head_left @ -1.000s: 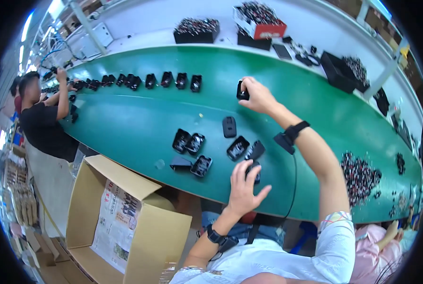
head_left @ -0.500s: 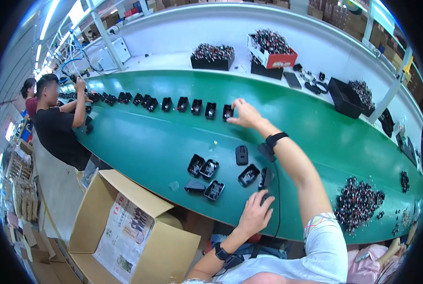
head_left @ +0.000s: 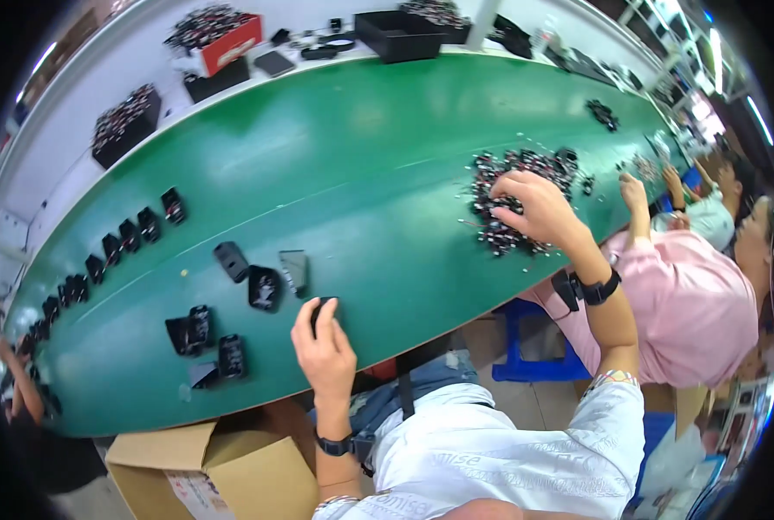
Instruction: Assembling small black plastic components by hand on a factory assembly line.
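Nearest, below the table edge at the left, an open cardboard box (head_left: 261,477) stood with printed paper inside. Just over the near edge of the green table (head_left: 378,217), the left hand (head_left: 325,351) had its fingers and thumb closed around a small black housing (head_left: 323,312), which the hand partly hid. To the left lay two pairs of black shells (head_left: 200,328), and farther in, an open black shell (head_left: 264,290) with a flat black cover (head_left: 230,262) and a grey-looking wedge-shaped piece (head_left: 294,270) close by.

The right hand (head_left: 533,206) arched over a heap of small wired components (head_left: 494,232), thumb and fingers parted; whether a fingertip touched any piece could not be told. Beyond the heap, to the right, sat a person in pink (head_left: 682,303). Across the table at the left ran a slanting row of black housings (head_left: 129,235). Farthest, the back ledge held an open black bin (head_left: 397,38) and a red-and-white box (head_left: 233,47) heaped with components.
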A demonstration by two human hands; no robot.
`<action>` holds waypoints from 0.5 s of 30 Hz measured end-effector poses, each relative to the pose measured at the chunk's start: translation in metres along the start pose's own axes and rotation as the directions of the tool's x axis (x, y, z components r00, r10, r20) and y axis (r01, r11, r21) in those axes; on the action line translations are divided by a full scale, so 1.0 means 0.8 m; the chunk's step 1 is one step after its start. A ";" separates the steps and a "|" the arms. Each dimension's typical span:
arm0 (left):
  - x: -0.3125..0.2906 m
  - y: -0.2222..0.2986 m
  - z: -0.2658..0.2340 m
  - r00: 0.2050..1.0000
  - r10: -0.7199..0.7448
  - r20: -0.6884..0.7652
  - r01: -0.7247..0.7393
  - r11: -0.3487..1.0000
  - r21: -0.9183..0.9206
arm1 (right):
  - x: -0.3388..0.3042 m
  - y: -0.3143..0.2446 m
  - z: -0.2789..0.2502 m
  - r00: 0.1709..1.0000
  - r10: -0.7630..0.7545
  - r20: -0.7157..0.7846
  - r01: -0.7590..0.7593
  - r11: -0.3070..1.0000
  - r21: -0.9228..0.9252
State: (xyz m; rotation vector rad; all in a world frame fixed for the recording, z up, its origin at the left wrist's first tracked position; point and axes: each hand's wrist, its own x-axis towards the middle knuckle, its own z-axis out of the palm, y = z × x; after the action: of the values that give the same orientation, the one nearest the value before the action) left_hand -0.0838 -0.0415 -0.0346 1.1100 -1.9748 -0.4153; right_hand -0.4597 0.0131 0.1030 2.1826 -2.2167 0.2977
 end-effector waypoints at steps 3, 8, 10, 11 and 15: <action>-0.001 0.000 -0.003 1.000 0.004 0.010 -0.004 0.999 -0.043 | -0.074 0.006 0.028 0.986 0.139 -0.096 -0.134 0.989 0.059; -0.002 0.003 -0.004 0.998 -0.037 -0.043 0.031 0.990 -0.135 | -0.100 -0.038 0.112 0.902 0.250 -0.352 -0.244 0.968 0.060; -0.009 -0.011 -0.006 0.979 -0.201 -0.023 0.181 0.921 -0.344 | -0.076 -0.050 0.139 0.886 0.291 -0.361 -0.229 0.952 0.204; -0.014 -0.018 -0.005 0.963 -0.269 -0.020 0.238 0.883 -0.405 | -0.062 -0.059 0.149 0.884 0.250 -0.396 -0.205 0.967 0.152; -0.021 -0.027 -0.008 0.857 -0.509 0.082 0.334 0.426 -0.841 | -0.011 -0.095 0.162 0.920 0.122 -0.372 0.006 0.946 0.325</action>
State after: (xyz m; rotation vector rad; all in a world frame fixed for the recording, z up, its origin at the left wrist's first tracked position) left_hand -0.0622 -0.0387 -0.0525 0.9082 -1.0083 -1.3325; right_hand -0.3686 0.0025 -0.0166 1.9578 -2.1226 1.0631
